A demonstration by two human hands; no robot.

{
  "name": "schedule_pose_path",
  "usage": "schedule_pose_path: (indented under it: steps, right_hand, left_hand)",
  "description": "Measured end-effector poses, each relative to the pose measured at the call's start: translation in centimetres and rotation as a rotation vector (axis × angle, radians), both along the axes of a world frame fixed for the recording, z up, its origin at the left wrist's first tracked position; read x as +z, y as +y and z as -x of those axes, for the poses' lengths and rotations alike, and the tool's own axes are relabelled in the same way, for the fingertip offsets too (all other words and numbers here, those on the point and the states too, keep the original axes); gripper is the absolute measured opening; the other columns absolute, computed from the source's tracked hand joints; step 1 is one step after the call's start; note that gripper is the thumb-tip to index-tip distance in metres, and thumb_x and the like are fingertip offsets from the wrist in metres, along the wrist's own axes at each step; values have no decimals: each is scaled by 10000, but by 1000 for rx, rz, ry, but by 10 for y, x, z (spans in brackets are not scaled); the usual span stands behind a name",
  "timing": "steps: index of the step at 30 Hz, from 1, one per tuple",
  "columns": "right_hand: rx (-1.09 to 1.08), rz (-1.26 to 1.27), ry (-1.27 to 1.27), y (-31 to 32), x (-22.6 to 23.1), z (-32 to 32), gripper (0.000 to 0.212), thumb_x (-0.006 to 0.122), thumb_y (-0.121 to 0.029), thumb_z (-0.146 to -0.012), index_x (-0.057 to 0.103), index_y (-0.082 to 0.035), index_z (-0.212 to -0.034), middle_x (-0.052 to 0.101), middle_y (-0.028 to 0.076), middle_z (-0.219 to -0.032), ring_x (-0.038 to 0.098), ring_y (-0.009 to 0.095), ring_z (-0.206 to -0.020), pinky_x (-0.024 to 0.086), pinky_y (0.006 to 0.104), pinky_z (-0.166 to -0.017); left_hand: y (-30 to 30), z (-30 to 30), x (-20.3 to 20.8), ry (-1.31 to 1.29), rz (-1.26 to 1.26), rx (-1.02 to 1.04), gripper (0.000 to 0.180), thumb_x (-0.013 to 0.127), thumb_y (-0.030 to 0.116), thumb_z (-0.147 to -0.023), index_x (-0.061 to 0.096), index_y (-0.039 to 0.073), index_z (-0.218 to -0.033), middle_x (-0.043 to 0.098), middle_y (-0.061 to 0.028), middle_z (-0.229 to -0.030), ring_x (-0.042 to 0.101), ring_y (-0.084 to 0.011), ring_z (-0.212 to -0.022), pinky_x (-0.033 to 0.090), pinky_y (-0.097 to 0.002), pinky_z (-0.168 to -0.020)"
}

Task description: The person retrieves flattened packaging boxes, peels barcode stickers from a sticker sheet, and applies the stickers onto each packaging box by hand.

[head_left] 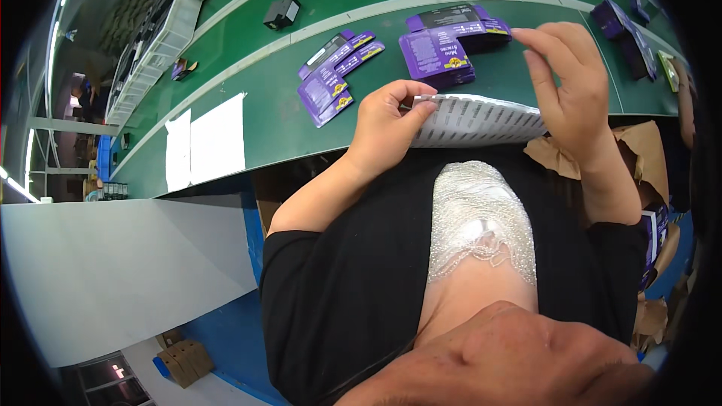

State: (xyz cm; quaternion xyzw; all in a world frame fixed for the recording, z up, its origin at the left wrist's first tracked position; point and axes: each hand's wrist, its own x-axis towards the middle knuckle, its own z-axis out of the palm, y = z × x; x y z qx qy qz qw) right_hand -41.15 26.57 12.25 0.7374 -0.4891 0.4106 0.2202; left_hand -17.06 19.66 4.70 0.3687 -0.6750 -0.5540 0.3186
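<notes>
My left hand [385, 124] pinches a corner of the white sheet [481, 120] with rows of dark print; the sheet extends from these fingers toward my right hand [573, 83]. There thumb and forefinger stand slightly apart — whether something tiny sticks to them, I cannot tell. Just beyond lies the stack of purple flat cartons [432, 59] on the bench [278, 135]. To work well, I think, the left pinch should be firm but not creasing — and the right fingertips light.
</notes>
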Motion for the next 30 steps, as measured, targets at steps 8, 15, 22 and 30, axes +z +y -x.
schedule_pose_path:
  steps: [8, 15, 22, 30]
  right_hand:
    - [405, -577, -2, -60, -46, -29, 147, 728, -105, -784, 674, -48, -908, 621, 78, -848, 595, 296, -858, 466, 394, -790]
    - [435, -535, 62, -77, -60, -20, 109, 683, -90, -770, 637, -35, -851, 582, 79, -813, 575, 273, -818, 461, 388, -769]
    - [760, -234, 276, -71, -66, 1, 131, 684, -133, -712, 599, -62, -781, 511, 52, -794, 541, 236, -733, 483, 355, -706]
    - [377, -740, -1073, -118, -46, 46, 628, 659, -13, -885, 359, -12, -1437, 570, -2, -824, 554, 93, -793, 461, 254, -714]
  left_hand:
    - [-31, 13, -14, -39, -147, -127, 221, 689, 57, -920, 662, -22, -1125, 697, -42, -1018, 625, -72, -900, 504, -222, -793]
    - [-57, 15, -22, 249, -564, -186, 187, 606, 127, -975, 695, 1, -1079, 703, -38, -968, 633, -88, -852, 515, -234, -746]
    - [-80, 23, -20, 118, -655, -154, 122, 645, 64, -935, 673, 8, -1040, 696, -48, -912, 653, -95, -760, 548, -239, -691]
    - [-155, 29, 2, -340, 428, -174, 253, 674, 130, -905, 663, 18, -1132, 709, -102, -1005, 669, -213, -899, 537, -316, -788]
